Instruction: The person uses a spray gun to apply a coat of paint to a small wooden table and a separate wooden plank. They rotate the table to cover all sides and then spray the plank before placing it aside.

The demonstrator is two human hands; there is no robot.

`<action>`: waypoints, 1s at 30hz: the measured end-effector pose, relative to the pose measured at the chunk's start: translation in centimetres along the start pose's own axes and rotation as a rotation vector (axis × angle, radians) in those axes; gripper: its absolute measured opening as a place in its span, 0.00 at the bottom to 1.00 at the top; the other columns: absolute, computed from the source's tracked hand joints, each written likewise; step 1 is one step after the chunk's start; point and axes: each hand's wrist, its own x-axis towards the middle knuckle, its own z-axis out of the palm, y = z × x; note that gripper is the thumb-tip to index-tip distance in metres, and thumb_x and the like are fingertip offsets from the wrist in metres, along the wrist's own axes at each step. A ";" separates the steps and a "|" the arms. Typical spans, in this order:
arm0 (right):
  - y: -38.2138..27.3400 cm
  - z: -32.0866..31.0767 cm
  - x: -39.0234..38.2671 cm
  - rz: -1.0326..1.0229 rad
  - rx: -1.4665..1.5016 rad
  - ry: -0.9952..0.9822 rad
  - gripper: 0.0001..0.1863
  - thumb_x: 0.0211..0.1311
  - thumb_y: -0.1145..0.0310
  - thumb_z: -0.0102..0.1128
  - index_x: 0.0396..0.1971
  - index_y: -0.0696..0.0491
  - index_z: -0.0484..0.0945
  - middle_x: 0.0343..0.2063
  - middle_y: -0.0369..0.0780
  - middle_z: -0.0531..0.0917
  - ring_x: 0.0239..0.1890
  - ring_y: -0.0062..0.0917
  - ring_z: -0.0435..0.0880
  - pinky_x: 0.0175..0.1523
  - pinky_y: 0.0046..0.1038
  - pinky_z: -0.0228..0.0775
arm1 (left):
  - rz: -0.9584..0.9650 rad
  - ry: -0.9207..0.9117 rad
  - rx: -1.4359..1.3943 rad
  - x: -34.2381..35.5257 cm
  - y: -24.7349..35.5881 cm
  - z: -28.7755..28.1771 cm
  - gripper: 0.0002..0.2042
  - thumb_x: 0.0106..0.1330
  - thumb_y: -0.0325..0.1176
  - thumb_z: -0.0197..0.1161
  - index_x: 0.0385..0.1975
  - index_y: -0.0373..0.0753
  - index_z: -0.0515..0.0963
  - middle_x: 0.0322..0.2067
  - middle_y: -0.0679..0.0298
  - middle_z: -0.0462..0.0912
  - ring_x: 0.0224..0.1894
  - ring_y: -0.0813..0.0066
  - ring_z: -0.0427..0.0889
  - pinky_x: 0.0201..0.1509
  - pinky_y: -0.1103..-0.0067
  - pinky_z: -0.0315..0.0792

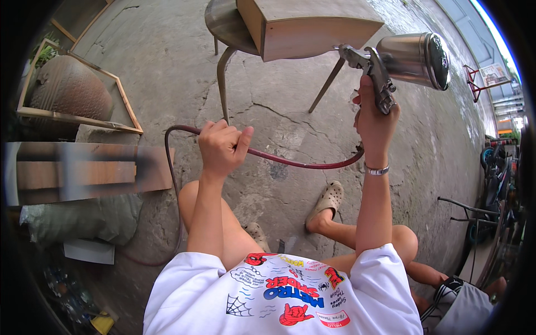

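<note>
Spray gun (pixel 381 84): was at the upper right of the frame, clamped in the right hand (pixel 377 117) by the handle, with its metal cup (pixel 406 58) toward the right edge. Sat nozzle-first toward a wooden box (pixel 312 38); could not tell whether touching or just beside it. Kept to the center-left, gripped firmly in the closed left hand (pixel 222 148): a red hose (pixel 304 164), sagging in a curve toward the right wrist.

Saw the box resting on a round stool (pixel 223 25) at the top of the frame, with slim legs planted on a concrete floor (pixel 268 84). Found the floor grey, rough and worn, split by thin cracks below the stool, blotched pale and dark near the center, brighter toward the upper right.

Noted at the upper left a thin wooden frame (pixel 124 97) around the view of a bulky brown clay jar (pixel 72 92). Made out wooden boards (pixel 106 173) at the left edge, partly blurred, above a grey plastic sheet (pixel 84 218). Spotted dark clutter (pixel 497 178) along the right edge, too crowded to sort out, and part of another person (pixel 463 304) at the lower right, in grey clothing.
</note>
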 end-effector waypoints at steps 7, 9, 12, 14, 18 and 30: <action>3.1 -2.0 3.7 0.065 -0.050 0.124 0.24 0.66 0.48 0.70 0.23 0.56 0.84 0.14 0.32 0.81 0.15 0.11 0.75 0.20 0.20 0.61 | 0.039 -0.062 -0.043 0.5 2.0 1.6 0.22 0.65 0.38 0.67 0.08 0.41 0.72 0.11 0.66 0.70 0.18 0.66 0.69 0.26 0.70 0.59; 3.6 -2.3 4.8 0.056 -0.062 0.155 0.25 0.66 0.48 0.69 0.22 0.57 0.84 0.13 0.32 0.80 0.14 0.11 0.74 0.19 0.21 0.61 | 0.043 -0.077 -0.065 0.3 2.2 2.3 0.20 0.65 0.38 0.68 0.10 0.41 0.73 0.12 0.66 0.71 0.19 0.66 0.70 0.26 0.70 0.61; 5.1 -3.1 7.0 0.039 -0.104 0.210 0.26 0.67 0.48 0.68 0.23 0.58 0.85 0.12 0.33 0.80 0.12 0.13 0.74 0.17 0.22 0.60 | 0.056 -0.119 -0.073 0.6 3.1 2.9 0.19 0.65 0.39 0.67 0.12 0.41 0.74 0.14 0.66 0.72 0.20 0.65 0.71 0.26 0.69 0.63; 5.5 -3.6 7.6 0.011 -0.122 0.243 0.26 0.68 0.49 0.67 0.23 0.59 0.85 0.12 0.33 0.80 0.11 0.14 0.73 0.16 0.22 0.60 | 0.062 -0.122 -0.084 0.7 3.7 3.3 0.19 0.66 0.39 0.67 0.13 0.40 0.74 0.14 0.65 0.72 0.19 0.65 0.71 0.26 0.69 0.63; 4.2 -4.1 7.8 -0.033 -0.077 0.285 0.24 0.70 0.50 0.65 0.26 0.59 0.86 0.14 0.35 0.82 0.07 0.17 0.72 0.13 0.24 0.58 | 0.045 -0.058 -0.121 0.7 3.8 3.7 0.22 0.67 0.40 0.66 0.12 0.39 0.72 0.13 0.64 0.70 0.18 0.64 0.69 0.24 0.69 0.60; -1.8 -0.8 -1.5 0.058 0.148 -0.054 0.19 0.68 0.54 0.69 0.34 0.58 0.87 0.18 0.34 0.84 0.16 0.14 0.78 0.21 0.19 0.64 | -0.018 0.091 -0.026 0.2 0.2 0.4 0.28 0.70 0.39 0.64 0.06 0.41 0.65 0.08 0.65 0.63 0.15 0.66 0.63 0.26 0.71 0.55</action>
